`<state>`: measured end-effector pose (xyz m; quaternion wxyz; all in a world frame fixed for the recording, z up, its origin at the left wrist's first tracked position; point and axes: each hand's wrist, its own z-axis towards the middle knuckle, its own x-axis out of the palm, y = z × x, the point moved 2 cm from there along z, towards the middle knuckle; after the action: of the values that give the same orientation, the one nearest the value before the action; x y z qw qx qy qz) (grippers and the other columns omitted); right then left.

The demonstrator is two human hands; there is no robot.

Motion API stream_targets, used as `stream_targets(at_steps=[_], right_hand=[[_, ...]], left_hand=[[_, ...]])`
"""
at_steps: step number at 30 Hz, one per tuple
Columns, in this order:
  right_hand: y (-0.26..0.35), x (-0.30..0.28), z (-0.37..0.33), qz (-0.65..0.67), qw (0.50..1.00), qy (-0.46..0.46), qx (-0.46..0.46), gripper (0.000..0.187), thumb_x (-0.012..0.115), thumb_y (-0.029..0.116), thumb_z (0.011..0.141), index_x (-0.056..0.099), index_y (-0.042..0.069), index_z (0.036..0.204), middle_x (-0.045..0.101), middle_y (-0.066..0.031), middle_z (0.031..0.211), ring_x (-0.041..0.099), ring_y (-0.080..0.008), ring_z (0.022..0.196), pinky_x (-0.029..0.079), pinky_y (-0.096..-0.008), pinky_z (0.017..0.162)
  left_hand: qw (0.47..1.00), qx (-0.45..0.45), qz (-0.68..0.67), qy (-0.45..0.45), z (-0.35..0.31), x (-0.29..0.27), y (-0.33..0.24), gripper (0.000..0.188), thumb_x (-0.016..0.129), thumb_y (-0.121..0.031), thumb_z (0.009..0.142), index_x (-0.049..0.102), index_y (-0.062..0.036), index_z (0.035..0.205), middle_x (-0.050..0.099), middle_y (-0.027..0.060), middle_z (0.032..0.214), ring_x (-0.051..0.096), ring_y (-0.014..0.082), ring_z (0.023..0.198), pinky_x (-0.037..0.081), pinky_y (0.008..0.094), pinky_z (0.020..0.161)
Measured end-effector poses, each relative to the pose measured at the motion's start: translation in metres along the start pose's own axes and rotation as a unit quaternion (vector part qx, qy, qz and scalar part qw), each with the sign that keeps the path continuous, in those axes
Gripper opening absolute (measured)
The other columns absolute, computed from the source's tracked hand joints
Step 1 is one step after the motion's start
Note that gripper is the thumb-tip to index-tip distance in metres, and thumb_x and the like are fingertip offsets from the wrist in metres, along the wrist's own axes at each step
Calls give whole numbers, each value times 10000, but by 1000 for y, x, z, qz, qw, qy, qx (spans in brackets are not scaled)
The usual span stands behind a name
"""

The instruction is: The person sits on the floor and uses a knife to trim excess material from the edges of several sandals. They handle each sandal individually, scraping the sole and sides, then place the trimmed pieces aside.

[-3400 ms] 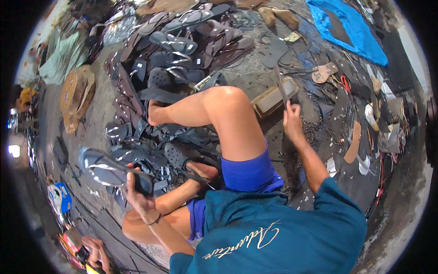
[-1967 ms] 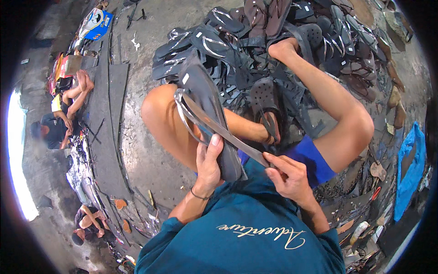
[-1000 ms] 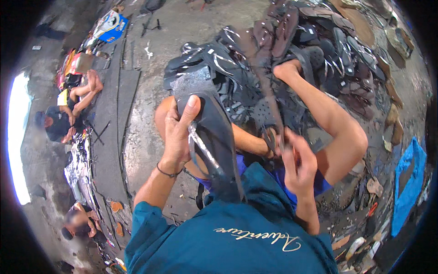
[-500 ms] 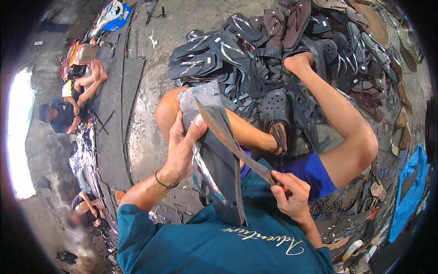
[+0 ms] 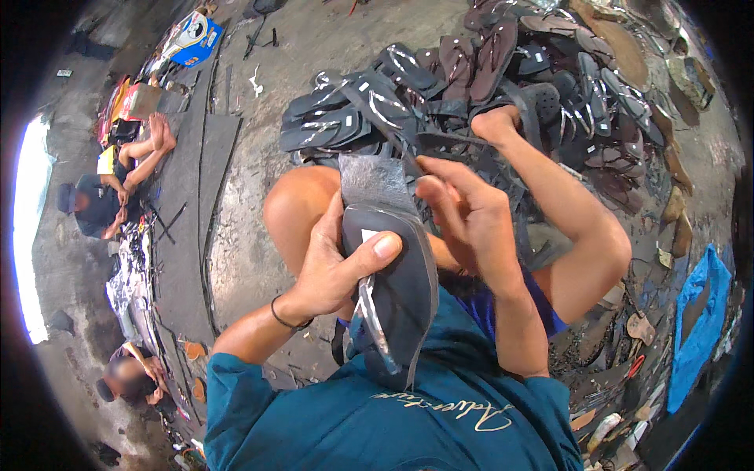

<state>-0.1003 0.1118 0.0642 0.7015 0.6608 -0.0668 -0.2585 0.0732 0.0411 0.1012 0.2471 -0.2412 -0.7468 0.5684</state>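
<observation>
My left hand [image 5: 342, 263] grips a black flip-flop [image 5: 400, 275] with a silver strap, its thumb pressed on the footbed beside a small white label. Beyond the flip-flop's far end juts a flap of grey, rough-faced sheet [image 5: 373, 179]. To the right, my right hand [image 5: 475, 216] is raised with its fingers bent and closed together. A long thin dark strip [image 5: 377, 118] runs from these fingertips out over the pile. Whether it is rubber or the knife's blade I cannot tell; no handle shows.
A heap of black and brown flip-flops [image 5: 338, 125] and dark scraps lies ahead, around my bare foot [image 5: 496, 124]. Flat dark sheets [image 5: 212, 173] cover the floor at left, where two people sit. A blue cloth piece [image 5: 695, 330] and red-handled tool [image 5: 636, 366] lie at right.
My right hand has swung from the flip-flop's lower right side up to beside the grey flap. The brown knife blade no longer lies across the sole. The left hand has shifted slightly rightward and down.
</observation>
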Motion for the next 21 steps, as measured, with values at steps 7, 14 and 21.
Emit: stream_targets(at_steps=[7,14,21], right_hand=[[-39,-68,-83,-21,998,-21,-54,284,678,71,854,664,-35,1118,687,-109,872,565,-109,616,457,-237,540],[-40,-72,-154,-55,987,147,-16,309,770,161,776,713,10,1040,698,-123,853,630,-177,593,506,-267,534],[-5,-80,-136,-95,979,181,10,309,775,153,772,716,23,1046,694,-110,838,653,-201,628,522,-285,544]], left_hand=[[999,-8,15,45,18,-38,-34,481,789,-146,819,576,29,1213,673,72,1083,638,138,965,504,281,900],[983,-83,74,147,-30,-27,12,410,794,-160,823,618,13,1150,676,44,1071,585,98,1002,462,279,913],[976,-52,99,187,-33,-19,12,203,768,-148,843,707,-31,998,688,36,1037,617,143,972,466,320,890]])
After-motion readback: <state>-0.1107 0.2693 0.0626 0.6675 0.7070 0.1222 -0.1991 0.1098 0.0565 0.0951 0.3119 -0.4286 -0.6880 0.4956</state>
